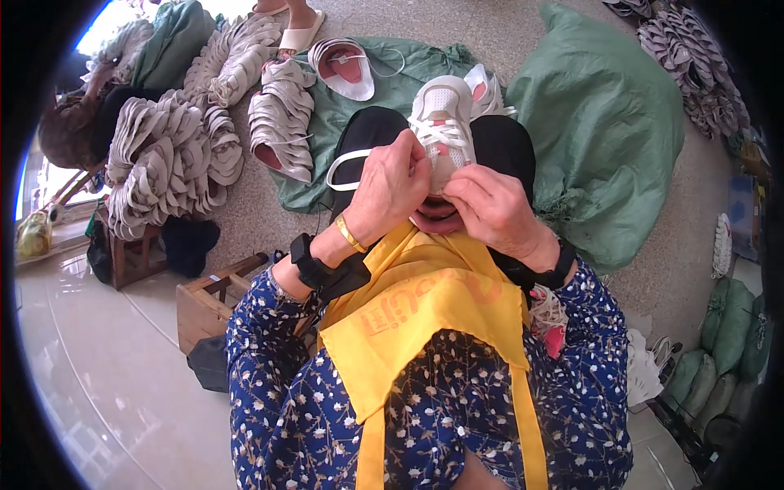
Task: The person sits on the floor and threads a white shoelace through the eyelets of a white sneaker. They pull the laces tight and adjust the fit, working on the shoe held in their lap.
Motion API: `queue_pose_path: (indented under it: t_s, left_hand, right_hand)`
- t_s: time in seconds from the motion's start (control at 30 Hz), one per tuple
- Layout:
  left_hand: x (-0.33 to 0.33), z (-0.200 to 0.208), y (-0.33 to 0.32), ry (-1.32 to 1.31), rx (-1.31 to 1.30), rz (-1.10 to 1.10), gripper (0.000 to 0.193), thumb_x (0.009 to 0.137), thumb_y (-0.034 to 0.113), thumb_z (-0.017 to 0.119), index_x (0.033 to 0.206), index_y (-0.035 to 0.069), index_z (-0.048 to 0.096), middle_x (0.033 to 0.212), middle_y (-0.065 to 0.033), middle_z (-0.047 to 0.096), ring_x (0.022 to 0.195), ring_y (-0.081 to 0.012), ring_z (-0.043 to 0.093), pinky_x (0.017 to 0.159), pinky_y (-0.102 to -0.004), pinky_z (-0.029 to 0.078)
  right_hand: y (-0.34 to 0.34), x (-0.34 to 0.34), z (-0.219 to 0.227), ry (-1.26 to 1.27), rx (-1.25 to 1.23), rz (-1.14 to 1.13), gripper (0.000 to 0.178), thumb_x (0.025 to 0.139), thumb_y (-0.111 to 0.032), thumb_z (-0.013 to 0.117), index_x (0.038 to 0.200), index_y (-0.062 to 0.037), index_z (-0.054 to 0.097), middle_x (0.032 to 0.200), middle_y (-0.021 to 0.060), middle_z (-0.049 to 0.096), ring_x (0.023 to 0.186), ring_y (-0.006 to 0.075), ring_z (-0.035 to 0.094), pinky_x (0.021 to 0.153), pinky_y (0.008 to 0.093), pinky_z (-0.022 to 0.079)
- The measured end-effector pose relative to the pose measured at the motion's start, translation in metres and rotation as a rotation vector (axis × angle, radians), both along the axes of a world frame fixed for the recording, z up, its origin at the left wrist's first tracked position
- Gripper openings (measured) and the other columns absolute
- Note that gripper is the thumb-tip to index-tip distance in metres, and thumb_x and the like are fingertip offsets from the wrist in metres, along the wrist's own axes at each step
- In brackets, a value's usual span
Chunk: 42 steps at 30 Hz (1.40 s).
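Observation:
A white sneaker (445,100) with a pink lining rests between my knees, its toe pointing away from me. White lace crosses its upper part, and a loose loop of the shoelace (346,170) hangs out to the left of my left hand (390,178). The fingers of that hand are closed in a pinch on the lace, beside the eyelets. My right hand (496,211) is closed too, thumb and forefinger pressed together at the right side of the shoe's tongue and opening. What lies between its fingertips is hidden. A yellow apron (425,302) covers my lap below the shoe.
A green sack (600,139) bulges at the right. Beyond my knees, a green sheet (400,57) carries a loose shoe upper (343,69) and a stack of uppers (280,122). More stacked uppers (163,159) stand at the left, near a wooden stool (214,306). Another person's sandalled foot (301,31) is at the top.

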<state>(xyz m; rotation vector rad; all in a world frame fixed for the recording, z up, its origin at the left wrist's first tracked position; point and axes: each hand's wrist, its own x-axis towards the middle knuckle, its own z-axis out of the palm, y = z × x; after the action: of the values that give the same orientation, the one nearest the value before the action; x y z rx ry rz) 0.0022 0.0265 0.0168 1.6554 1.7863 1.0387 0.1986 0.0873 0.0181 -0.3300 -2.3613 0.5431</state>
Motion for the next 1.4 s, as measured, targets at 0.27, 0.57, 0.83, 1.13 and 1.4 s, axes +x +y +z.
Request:
queue_pose_path:
  t_s: [0.27,0.57,0.83,1.13,1.4]
  left_hand:
    - [-0.002,-0.004,0.008,0.021,-0.052,0.014,0.010,0.090,0.004,0.059,0.089,-0.005,0.056,0.069,-0.0208,0.064,0.060,-0.0323,0.067,0.058,-0.0391,0.051]
    - [-0.003,0.000,0.010,0.096,-0.009,-0.118,0.007,0.091,0.005,0.058,0.091,-0.002,0.056,0.069,-0.0236,0.063,0.066,-0.0433,0.066,0.060,-0.0496,0.049]
    - [-0.004,-0.003,0.013,0.064,0.053,-0.156,0.007,0.091,0.003,0.060,0.090,0.000,0.053,0.068,-0.0202,0.058,0.065,-0.0421,0.063,0.057,-0.0446,0.046]
    - [-0.011,-0.015,0.018,-0.178,-0.052,-0.127,0.008,0.089,0.005,0.061,0.091,-0.002,0.057,0.066,-0.0150,0.060,0.056,-0.0283,0.061,0.055,-0.0378,0.046]
    - [-0.003,-0.013,0.027,0.010,0.117,-0.147,0.008,0.092,0.004,0.061,0.092,-0.001,0.055,0.073,-0.0184,0.068,0.071,-0.0405,0.069,0.061,-0.0440,0.051]
  right_hand:
    - [0.000,0.001,0.000,0.017,-0.048,-0.011,0.016,0.080,-0.003,0.071,0.094,-0.0043,0.064,0.092,0.0078,0.061,0.077,0.0271,0.068,0.065,0.0363,0.057]
    - [-0.002,0.002,0.003,-0.011,-0.108,-0.021,0.015,0.079,0.003,0.073,0.091,-0.0024,0.065,0.089,0.0098,0.064,0.076,0.0295,0.069,0.065,0.0370,0.056]
    - [-0.003,0.002,0.003,-0.004,-0.138,-0.035,0.015,0.081,0.003,0.074,0.091,-0.0029,0.065,0.089,0.0100,0.065,0.077,0.0305,0.069,0.065,0.0376,0.056]
    - [-0.004,0.000,0.003,0.016,-0.226,-0.082,0.013,0.084,0.000,0.072,0.091,-0.0048,0.063,0.089,0.0101,0.064,0.079,0.0320,0.068,0.067,0.0394,0.056]
    - [-0.006,0.000,0.004,0.000,-0.277,-0.100,0.011,0.085,0.000,0.072,0.090,-0.0033,0.063,0.088,0.0108,0.064,0.077,0.0320,0.068,0.066,0.0393,0.056]
